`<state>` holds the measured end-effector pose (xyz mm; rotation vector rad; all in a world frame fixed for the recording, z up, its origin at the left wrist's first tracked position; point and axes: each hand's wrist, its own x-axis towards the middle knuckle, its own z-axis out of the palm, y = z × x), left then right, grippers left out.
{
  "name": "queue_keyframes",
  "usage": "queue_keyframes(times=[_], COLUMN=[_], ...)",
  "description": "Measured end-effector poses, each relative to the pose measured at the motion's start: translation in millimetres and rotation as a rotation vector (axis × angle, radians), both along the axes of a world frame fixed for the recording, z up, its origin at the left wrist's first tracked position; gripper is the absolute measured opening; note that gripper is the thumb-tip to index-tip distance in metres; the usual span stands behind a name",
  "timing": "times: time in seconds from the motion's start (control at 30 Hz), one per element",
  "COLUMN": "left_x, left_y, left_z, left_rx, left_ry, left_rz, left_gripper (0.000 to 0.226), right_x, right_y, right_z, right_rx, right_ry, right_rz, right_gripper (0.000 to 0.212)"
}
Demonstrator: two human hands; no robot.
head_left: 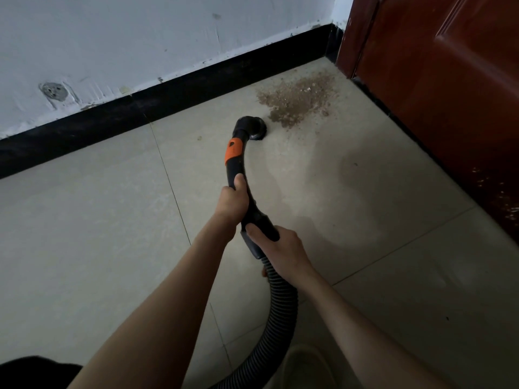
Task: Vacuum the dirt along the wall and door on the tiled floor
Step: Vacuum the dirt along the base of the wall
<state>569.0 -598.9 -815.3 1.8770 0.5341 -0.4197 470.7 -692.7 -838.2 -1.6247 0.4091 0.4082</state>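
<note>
The left hand (232, 203) grips the black curved vacuum handle (242, 175), its fingers wrapped around the tube and the thumb lying along the top, pointing to 12 o'clock. Just below it, toward 5 o'clock, the right hand (282, 249) holds the place where the handle joins the ribbed grey hose (280, 310); its fingers are curled around this joint from the right side. The hose goes down from there toward 6 o'clock and leaves the view at the lower edge.

An orange collar (233, 150) sits on the handle above the left hand. At the top end of the handle, the round black nozzle (252, 128) stands on the tiled floor (98, 220), with its mouth facing toward 2 o'clock.

The dirt pile (295, 98) lies on the floor at 1 o'clock from the nozzle, brown and grainy, with some pale crumbs in it. Its near edge is just beside the nozzle; I cannot tell if they touch. The pile spreads toward the corner where the black skirting board (126, 113) of the white wall (140, 37) meets the reddish-brown door (449, 94). The door closes the right side of the view, from 1 to 4 o'clock. A few small specks lie on the tiles near the door
</note>
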Motion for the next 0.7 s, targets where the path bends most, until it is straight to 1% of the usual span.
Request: queue_keyframes(times=[0.1, 0.2, 0.3, 0.4, 0.57, 0.7], left_x=[-11.4, -28.2, -49.7, -72.5, -90.9, -85.8], left_y=[20.1, 40.8, 51.0, 54.6, 51.6, 46.1], left_z=[2.0, 4.5, 6.3, 6.7, 10.5, 15.1], left_rx=[0.01, -0.011, -0.015, -0.014, -0.094, -0.133], left_ry=[-0.008, 0.005, 0.014, 0.015, 0.04, 0.043], left_rz=[0.068, 0.113, 0.122, 0.112, 0.067, 0.035], left_gripper=[0.039, 0.039, 0.04, 0.041, 0.039, 0.043], right_x=[-2.8, -9.3, -19.0, -33.2, -48.5, -50.1], right_y=[13.6, 24.6, 26.6, 23.6, 12.1, 3.0], right_z=[2.8, 4.1, 4.2, 3.7, 5.1, 12.2], right_rx=[0.043, 0.119, 0.131, 0.179, 0.292, 0.451], right_ry=[0.04, 0.108, 0.153, 0.207, 0.304, 0.334], right_rz=[0.089, 0.238, 0.403, 0.513, 0.545, 0.533], right_gripper=[0.043, 0.045, 0.042, 0.039, 0.045, 0.029])
